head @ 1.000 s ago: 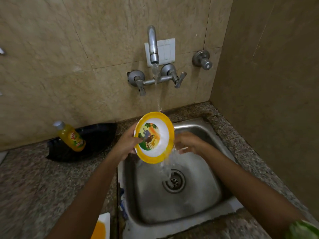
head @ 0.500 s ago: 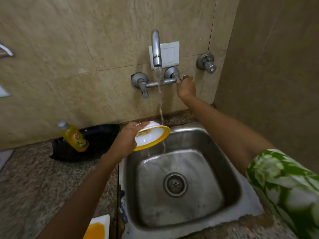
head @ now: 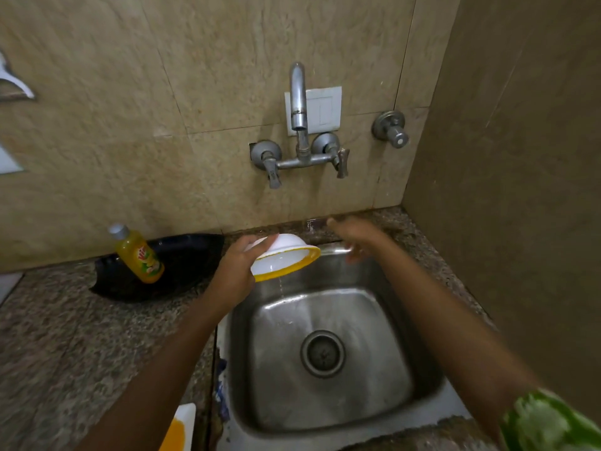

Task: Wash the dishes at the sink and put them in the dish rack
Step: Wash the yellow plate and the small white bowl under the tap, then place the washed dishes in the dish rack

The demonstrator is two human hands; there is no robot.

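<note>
Rinsing looks finished: the left hand (head: 235, 271) grips the tipped bowl (head: 283, 257), dripping over the sink (head: 325, 301), the right hand (head: 356, 237) beside it spread and empty, so racking should come next.

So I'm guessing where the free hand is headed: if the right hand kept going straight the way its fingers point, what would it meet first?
The right hand, blurred and empty, points left toward the tilted bowl held by the left hand. It would likely meet the bowl's yellow rim first, though depth is unclear.
</note>
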